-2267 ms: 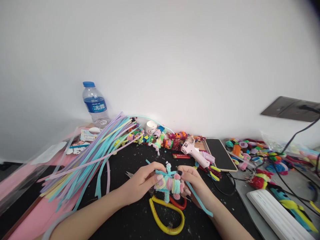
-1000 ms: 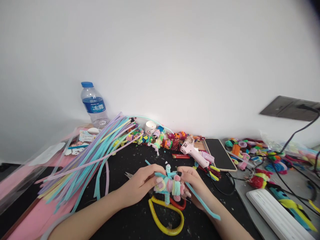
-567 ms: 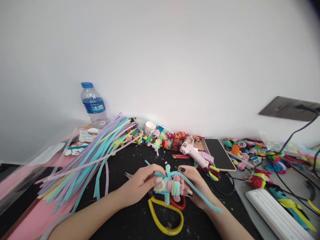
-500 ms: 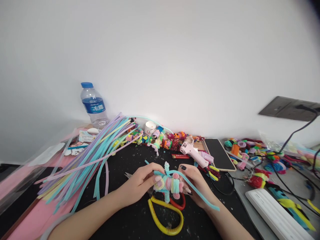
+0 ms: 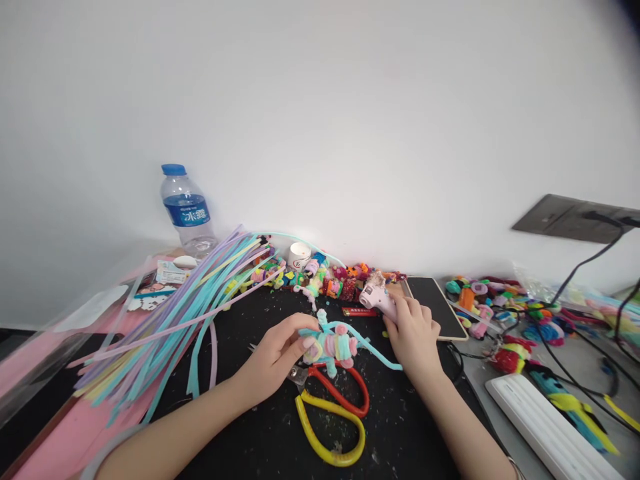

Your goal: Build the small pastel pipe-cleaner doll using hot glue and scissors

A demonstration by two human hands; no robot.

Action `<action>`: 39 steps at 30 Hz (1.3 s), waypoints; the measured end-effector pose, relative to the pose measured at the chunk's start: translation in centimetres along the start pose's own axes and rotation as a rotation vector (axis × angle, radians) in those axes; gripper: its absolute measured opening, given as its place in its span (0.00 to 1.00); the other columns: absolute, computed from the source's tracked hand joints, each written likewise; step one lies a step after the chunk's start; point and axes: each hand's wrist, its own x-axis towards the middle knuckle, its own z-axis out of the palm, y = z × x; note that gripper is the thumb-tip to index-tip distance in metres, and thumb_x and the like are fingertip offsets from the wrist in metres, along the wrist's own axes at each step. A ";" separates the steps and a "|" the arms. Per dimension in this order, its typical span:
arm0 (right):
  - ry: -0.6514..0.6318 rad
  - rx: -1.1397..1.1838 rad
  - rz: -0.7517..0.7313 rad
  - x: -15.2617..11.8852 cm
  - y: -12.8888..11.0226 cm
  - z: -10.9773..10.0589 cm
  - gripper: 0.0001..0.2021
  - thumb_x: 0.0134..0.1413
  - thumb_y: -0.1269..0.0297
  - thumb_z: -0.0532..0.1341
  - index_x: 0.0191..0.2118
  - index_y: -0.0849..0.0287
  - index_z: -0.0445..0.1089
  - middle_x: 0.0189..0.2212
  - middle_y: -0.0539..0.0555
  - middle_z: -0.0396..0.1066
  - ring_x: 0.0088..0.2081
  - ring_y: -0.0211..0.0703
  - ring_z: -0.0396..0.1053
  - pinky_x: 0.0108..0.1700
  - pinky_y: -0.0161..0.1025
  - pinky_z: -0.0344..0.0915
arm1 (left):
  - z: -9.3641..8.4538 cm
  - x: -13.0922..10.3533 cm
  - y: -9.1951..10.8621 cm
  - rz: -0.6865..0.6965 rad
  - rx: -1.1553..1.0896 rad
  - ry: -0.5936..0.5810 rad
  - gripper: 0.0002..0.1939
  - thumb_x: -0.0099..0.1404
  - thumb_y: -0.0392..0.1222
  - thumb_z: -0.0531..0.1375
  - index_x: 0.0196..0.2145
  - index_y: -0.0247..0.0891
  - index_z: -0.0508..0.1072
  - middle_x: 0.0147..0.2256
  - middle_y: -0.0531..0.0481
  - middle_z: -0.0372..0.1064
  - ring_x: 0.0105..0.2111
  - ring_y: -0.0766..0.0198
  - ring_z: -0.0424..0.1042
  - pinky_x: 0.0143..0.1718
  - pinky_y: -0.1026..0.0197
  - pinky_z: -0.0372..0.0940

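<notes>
Between the thumb and fingers of my left hand (image 5: 280,357) is a small pastel pipe-cleaner figure (image 5: 333,347), banded in pink, yellow and blue. A long light-blue stem (image 5: 373,350) trails from it to the right. My right hand (image 5: 413,333) is wrapped round the handle of a pale pink glue gun (image 5: 381,299), whose nozzle end points up and left. Below the figure lie scissors (image 5: 333,460) with one yellow and one red handle, their blades partly behind my left hand.
Pastel pipe cleaners (image 5: 165,340) fan out at the left, near a water bottle (image 5: 187,213). Colourful figures (image 5: 315,283), a paper cup (image 5: 299,255) and a tablet (image 5: 437,310) line the back. A white power strip (image 5: 545,427) and black cables (image 5: 575,280) are at the right.
My right hand has left the figure, moved up and right, and taken hold of the glue gun. The figure, in my left hand, has shifted slightly up and left, showing more of the red handle.
</notes>
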 end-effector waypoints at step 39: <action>-0.867 1.819 0.182 -1.3 0.0 -0.4 0.18 0.48 0.49 0.61 0.31 0.61 0.67 0.13 0.45 0.60 0.12 0.30 0.53 0.14 0.30 0.59 | -0.4 0.2 -0.8 0.133 0.012 0.201 0.08 0.66 0.38 0.50 0.42 0.41 0.66 0.48 0.43 0.60 0.46 0.60 0.64 0.42 0.61 0.62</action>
